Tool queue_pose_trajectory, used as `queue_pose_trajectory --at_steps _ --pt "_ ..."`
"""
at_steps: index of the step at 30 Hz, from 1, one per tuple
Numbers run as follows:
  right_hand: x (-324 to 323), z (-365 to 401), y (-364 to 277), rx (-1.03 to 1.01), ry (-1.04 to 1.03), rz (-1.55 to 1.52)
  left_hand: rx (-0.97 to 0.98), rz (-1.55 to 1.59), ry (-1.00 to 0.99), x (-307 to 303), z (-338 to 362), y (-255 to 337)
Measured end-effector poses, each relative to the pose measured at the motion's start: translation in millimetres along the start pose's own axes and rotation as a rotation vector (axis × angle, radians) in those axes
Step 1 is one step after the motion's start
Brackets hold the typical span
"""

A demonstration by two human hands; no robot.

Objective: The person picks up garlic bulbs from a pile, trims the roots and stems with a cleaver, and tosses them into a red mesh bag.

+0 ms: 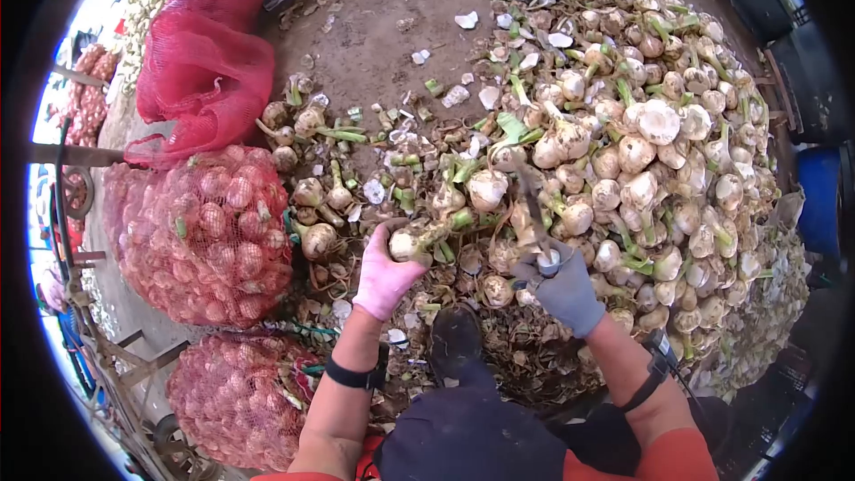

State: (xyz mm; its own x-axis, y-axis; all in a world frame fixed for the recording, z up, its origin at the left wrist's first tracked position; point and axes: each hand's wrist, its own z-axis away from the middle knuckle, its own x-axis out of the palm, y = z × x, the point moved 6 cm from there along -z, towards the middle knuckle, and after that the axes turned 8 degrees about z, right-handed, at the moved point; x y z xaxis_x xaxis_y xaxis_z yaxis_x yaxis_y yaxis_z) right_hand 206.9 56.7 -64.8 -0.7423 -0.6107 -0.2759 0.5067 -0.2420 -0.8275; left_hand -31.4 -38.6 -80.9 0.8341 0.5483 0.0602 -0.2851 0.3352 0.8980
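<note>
My left hand [385, 274], in a pink glove, grips a dirty white garlic bulb [406, 244] with its green stalk [448, 224] pointing right. My right hand [565, 289], in a grey glove, holds a knife [533, 205] whose blade points up and away, close to the stalk. Both hands hover over a large heap of garlic bulbs [641, 151] with cut stems, spread on the dirt ground to the right. My dark shoe [456, 338] and knee sit just below the hands.
Filled red mesh sacks [207, 245] of trimmed bulbs lie at left, one more sack [236, 396] at lower left. Empty red netting [207, 62] lies at upper left. Peel scraps and stalks litter the bare ground [374, 36]. A blue container [819, 196] stands at right.
</note>
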Motion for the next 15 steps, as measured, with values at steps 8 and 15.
queue_pose_trajectory --at_steps 8,15 --pt "8 24 -71 -0.319 -0.018 0.278 0.002 0.169 -0.102 52 42 49" --pt "2 9 -29 -0.201 -0.021 0.276 0.208 0.077 -0.096 56 63 73"
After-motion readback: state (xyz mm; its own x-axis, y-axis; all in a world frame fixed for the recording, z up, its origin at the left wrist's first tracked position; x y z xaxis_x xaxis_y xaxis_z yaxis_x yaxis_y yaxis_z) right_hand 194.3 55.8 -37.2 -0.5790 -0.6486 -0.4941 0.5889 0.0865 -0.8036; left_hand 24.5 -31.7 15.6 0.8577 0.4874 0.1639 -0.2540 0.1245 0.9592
